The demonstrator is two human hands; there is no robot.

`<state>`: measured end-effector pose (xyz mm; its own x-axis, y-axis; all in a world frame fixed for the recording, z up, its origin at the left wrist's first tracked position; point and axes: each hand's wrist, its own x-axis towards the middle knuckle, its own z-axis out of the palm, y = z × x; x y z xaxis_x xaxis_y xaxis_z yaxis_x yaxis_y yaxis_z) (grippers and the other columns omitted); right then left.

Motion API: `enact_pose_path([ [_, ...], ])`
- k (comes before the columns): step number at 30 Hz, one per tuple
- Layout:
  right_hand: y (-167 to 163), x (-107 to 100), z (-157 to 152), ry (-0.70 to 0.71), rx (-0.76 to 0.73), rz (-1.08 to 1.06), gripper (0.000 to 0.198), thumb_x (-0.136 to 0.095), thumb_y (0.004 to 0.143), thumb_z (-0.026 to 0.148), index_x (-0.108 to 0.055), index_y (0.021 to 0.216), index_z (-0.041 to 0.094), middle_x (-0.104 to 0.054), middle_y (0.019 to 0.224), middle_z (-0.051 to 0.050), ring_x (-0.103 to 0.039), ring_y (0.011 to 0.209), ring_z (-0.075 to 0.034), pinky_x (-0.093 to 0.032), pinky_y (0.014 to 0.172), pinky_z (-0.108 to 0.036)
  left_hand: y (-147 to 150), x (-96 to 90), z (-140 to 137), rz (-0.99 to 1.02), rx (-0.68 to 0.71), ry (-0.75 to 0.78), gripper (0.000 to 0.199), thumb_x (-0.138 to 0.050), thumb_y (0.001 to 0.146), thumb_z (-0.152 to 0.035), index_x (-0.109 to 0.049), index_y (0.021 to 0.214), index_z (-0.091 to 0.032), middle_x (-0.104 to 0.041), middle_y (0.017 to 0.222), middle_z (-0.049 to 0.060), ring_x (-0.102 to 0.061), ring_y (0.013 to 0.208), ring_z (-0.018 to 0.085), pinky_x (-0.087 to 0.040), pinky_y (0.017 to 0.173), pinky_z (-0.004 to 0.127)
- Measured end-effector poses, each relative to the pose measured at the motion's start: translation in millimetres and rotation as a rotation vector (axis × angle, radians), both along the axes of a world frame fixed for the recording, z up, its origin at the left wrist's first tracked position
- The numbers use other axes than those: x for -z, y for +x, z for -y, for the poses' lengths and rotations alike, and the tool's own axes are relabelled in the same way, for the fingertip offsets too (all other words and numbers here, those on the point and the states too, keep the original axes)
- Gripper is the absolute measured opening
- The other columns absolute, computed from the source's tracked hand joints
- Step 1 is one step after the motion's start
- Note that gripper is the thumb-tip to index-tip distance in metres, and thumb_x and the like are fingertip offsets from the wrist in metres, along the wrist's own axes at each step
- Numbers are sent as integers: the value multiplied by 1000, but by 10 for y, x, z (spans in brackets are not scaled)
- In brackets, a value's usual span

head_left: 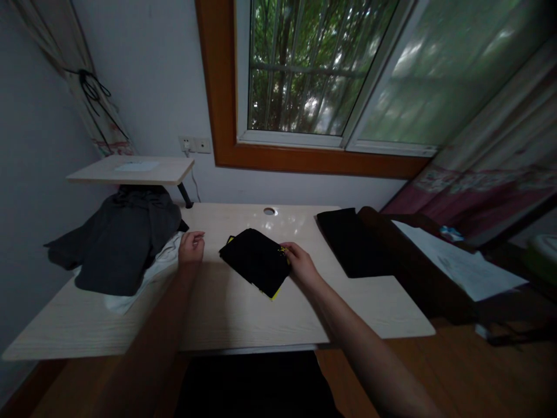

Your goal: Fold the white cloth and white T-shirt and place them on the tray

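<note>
A small folded black garment [255, 258] with yellow print and yellow edges lies at the middle of the table, turned at a slant. My right hand [301, 264] pinches its right corner, thumb and fingers beside the yellow marks. To the left of it, my left hand [190, 248] is at the tabletop, fingers loosely apart and holding nothing. That hand is nearest to a heap of dark grey clothing [126, 238], with a white cloth [124, 303] partly showing underneath. Another folded black cloth [354, 244] lies flat toward the table's right side.
The pale wooden table [261, 325] has a round cable hole [270, 211] near its back edge. A raised shelf [165, 168] stands at the back left. Beyond the right edge is a dark brown surface with white papers [456, 258]. A window [322, 69] is ahead.
</note>
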<state>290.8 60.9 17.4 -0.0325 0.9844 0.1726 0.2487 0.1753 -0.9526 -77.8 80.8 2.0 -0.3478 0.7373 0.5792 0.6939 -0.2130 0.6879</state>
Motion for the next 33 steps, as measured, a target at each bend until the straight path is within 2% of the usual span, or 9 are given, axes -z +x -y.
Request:
enact_pose_path([
  [4,203,76,84,95,-39,214,29,-53,92,37,-70,112,24,-75,105,-3,-69,98,-21,-53,89,-35,47,-13,23,-56,88,-10,20,-53,85,-21,-71,95,-19,-67,98,7,-65,87,20,-56,78,34],
  [9,269,-79,240,168,-37,420,29,-49,94,24,-69,115,23,-74,107,-5,-69,99,-23,-54,93,-40,154,-56,80,-241,321,-79,22,-52,91,-26,-70,102,-20,-71,101,7,-64,95,23,-54,90,40],
  [12,246,-206,373,332,-17,610,33,-51,96,21,-68,125,23,-70,121,-9,-64,112,-27,-50,103,-45,224,-78,126,-390,453,-114,25,-53,95,-29,-70,112,-22,-72,108,8,-62,106,25,-49,101,45],
  [17,91,-347,590,494,-256,798,53,-62,100,34,-51,151,27,-54,148,-11,-52,130,-29,-44,112,-48,296,-106,198,-499,577,-118,37,-54,99,-36,-63,133,-24,-71,120,8,-59,116,26,-48,104,44],
  [21,-117,-313,635,469,-320,913,77,-77,90,46,-43,157,31,-61,133,-11,-56,119,-32,-49,104,-50,298,-114,204,-537,590,-127,47,-57,99,-44,-56,142,-24,-69,122,9,-58,116,26,-48,103,43],
  [23,-202,-268,595,453,-296,944,66,-76,91,39,-51,152,33,-65,121,-10,-59,111,-30,-51,99,-47,290,-105,186,-568,612,-126,46,-57,100,-43,-57,142,-26,-70,119,8,-58,113,26,-48,101,42],
  [26,-239,-211,466,423,-292,863,34,-65,97,21,-70,130,28,-67,109,-8,-63,102,-24,-52,94,-38,281,-79,158,-597,628,-98,38,-56,100,-40,-63,136,-27,-70,116,8,-59,110,25,-49,99,42],
  [29,-151,-213,269,399,-237,586,24,-59,98,19,-76,113,26,-68,104,-6,-66,97,-20,-53,90,-33,277,-55,146,-590,628,-83,33,-54,101,-37,-66,131,-27,-70,115,8,-59,109,24,-50,98,42],
  [33,64,-315,-53,329,154,88,17,-64,93,32,-75,100,24,-68,94,-5,-65,91,-22,-54,88,-37,279,-48,153,-577,630,-94,33,-54,101,-35,-66,131,-26,-70,115,8,-60,109,24,-50,98,42],
])
